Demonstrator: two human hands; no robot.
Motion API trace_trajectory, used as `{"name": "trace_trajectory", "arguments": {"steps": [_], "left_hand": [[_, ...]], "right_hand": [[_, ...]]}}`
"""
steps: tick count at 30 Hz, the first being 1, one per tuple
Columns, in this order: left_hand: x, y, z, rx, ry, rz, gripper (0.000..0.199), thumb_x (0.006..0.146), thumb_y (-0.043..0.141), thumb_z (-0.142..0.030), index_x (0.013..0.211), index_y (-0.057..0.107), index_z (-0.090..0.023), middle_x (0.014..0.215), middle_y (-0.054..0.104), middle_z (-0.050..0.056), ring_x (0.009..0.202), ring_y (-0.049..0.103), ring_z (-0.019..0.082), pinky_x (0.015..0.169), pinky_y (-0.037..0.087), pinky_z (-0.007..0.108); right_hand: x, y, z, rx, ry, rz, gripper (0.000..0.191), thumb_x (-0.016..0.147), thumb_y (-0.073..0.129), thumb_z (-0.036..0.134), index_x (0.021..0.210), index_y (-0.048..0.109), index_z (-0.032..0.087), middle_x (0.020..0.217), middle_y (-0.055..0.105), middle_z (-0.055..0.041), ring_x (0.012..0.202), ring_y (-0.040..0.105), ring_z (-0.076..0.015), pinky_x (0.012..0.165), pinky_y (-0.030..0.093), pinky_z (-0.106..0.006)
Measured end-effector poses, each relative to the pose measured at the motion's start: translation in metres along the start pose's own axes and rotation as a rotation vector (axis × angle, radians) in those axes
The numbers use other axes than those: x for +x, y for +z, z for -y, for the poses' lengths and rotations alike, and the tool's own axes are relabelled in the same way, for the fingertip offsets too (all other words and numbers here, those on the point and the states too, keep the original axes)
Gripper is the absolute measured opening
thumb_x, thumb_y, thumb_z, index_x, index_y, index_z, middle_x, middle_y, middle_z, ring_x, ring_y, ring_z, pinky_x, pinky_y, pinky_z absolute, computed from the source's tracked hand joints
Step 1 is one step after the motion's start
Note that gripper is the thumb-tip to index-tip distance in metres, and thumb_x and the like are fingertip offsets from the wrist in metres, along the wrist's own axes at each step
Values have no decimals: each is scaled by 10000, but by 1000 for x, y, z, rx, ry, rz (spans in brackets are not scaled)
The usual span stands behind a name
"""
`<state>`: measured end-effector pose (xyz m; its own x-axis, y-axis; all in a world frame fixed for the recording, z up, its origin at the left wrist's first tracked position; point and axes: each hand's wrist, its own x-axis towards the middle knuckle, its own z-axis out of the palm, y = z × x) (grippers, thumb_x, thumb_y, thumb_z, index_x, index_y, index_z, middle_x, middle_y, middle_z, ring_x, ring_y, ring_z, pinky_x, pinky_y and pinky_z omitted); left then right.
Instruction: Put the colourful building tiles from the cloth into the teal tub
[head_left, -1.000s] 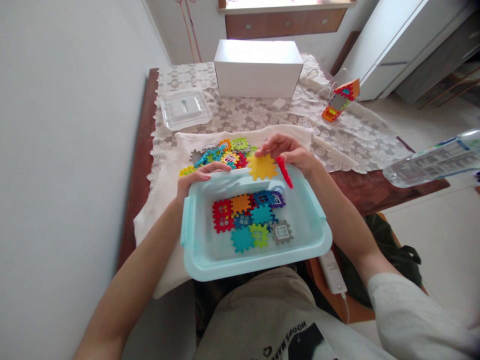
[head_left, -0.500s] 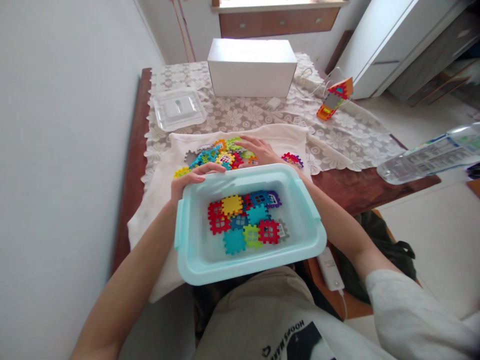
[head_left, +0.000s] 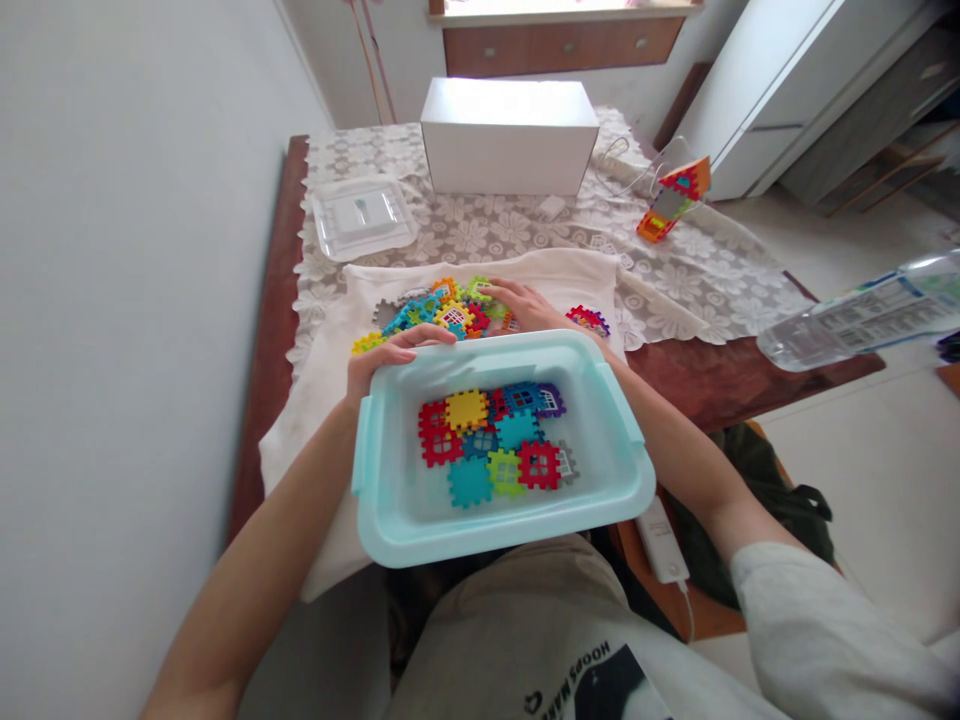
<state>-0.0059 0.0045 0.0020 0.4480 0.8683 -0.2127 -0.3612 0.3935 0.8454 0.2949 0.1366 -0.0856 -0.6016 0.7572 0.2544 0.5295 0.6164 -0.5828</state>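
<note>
A light-blue plastic bin is tilted toward me at the front of the table. Inside lie several notched plastic building tiles, among them a yellow tile, a red window tile and a turquoise tile. My left hand grips the bin's far left corner, its fingers along the rim. Beyond the bin, my right hand rests at a pile of coloured tiles, fingers stretched out over its right side. Its palm and thumb are partly hidden, and I see no tile held in it.
Under the pile is a white cloth. A few red and purple tiles lie to its right. Further back are a clear plastic lid, a white box and a small tile house. A clear bottle is at right.
The whole view has shifted slightly. My hands and the bin keep nearly the same places, and the tiles in the bin lie as before.
</note>
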Motion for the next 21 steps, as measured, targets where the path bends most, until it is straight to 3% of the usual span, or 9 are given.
{"name": "trace_trajectory", "arguments": {"steps": [2,4,7,9,12,14,16,18,21], "left_hand": [[0,0,0,-2,0,-2,416,755,780,-351,1113,861,-157,937,865,98,752,799,296,694,623,350],[0,1,0,-1,-2,-1,416,753,779,-347,1115,863,-160,933,864,96,750,796,295,694,620,350],[-1,2,0,1,-5,-8,419,757,773,-343,1127,864,-169,942,862,89,761,784,287,695,614,343],[-1,4,0,7,-5,-28,420,756,768,-350,1128,867,-182,984,865,84,787,780,283,711,621,343],[1,5,0,27,16,-34,422,726,772,-359,1102,869,-193,1039,863,89,894,804,316,813,659,378],[2,6,0,28,37,-21,415,702,783,-352,1072,867,-185,1064,862,99,976,818,343,907,676,413],[1,8,0,15,43,-18,403,698,791,-353,1055,866,-179,1066,865,106,992,823,351,924,683,426],[-2,10,1,-2,40,-43,403,731,783,-369,1079,871,-186,1030,867,101,919,824,336,829,682,406],[-4,8,2,15,49,-101,331,786,782,-358,1063,878,-205,940,850,71,766,779,271,685,632,343]], "right_hand": [[0,0,-2,-62,21,41,718,982,895,393,1668,706,294,1829,561,-162,1681,533,-460,1390,433,-702],[1,-1,-1,-69,-1,43,525,1004,865,405,1510,819,274,1747,650,-148,1621,599,-424,1380,460,-651],[1,-6,3,-30,-24,3,206,1020,812,410,1114,894,246,1511,790,-116,1346,756,-339,1235,591,-524],[1,-8,8,-16,-14,-6,176,1010,802,395,1016,866,232,1353,821,-113,1186,782,-313,1116,635,-486],[-1,-10,12,-20,-14,-56,350,992,860,430,1285,857,239,1395,801,-137,1313,751,-349,1186,605,-524],[-3,-10,13,-37,-5,-68,561,975,910,476,1493,800,290,1647,699,-149,1549,639,-393,1319,521,-596],[-4,-11,12,-60,27,-3,679,942,951,478,1579,762,338,1833,550,-126,1702,502,-437,1402,423,-669],[-5,-13,12,-60,52,72,719,918,961,444,1596,753,331,1853,535,-127,1712,502,-450,1413,410,-676],[-5,-18,14,-22,60,64,635,942,920,408,1542,773,262,1666,717,-156,1515,695,-402,1312,537,-574]]}}
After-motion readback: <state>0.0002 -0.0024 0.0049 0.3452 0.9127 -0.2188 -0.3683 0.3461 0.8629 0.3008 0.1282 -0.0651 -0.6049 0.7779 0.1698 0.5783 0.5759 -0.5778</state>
